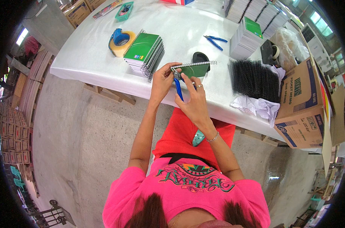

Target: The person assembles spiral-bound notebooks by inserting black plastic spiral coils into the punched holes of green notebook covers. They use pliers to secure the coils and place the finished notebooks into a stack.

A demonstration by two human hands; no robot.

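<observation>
My left hand (162, 79) pinches the left end of a small green notebook (195, 70), fingers curled shut around its corner where the wire spiral (194, 64) runs along the top edge. My right hand (193, 99) is closed around blue-handled pliers (178, 86), their nose up at the end of the spiral; I think the tip is on the wire, but my fingers hide the exact spot. The notebook is held up just over the near edge of the table (89, 64), not lying on it.

If the pliers slip off the thin wire, I judge they could nick my left thumb or bend the coil out of line.

The table is covered in white. On it sit a stack of green notebooks (145, 53), a tape dispenser (120, 40), a second pair of pliers (215, 41), a heap of black spirals (253, 78) and an open carton (303, 108). The floor (85, 152) is bare concrete.
</observation>
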